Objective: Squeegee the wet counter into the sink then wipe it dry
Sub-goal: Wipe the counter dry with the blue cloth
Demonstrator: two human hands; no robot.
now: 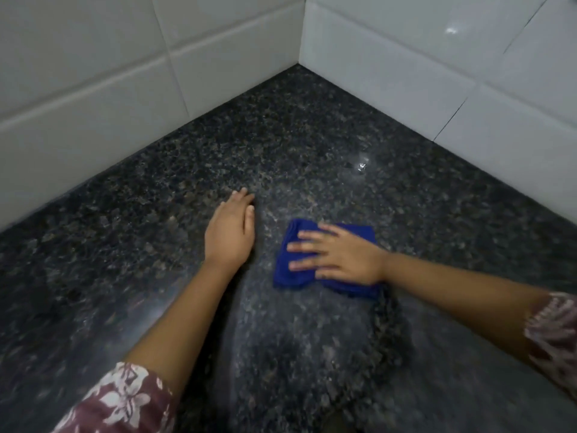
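Note:
A dark speckled granite counter [296,145] fills the view, ending in a corner between two tiled walls. A folded blue cloth [290,270] lies flat on the counter right of centre. My right hand [340,256] presses down on the cloth with its fingers spread flat across it, pointing left. My left hand [232,228] rests palm down on the bare counter just left of the cloth, fingers together and pointing away from me. It holds nothing. No sink or squeegee is in view.
White tiled walls [93,89] rise at the back left and back right [468,57], meeting in a corner [301,60]. A small bright glint [362,165] shows on the counter near the right wall. Floral sleeves cover both upper forearms.

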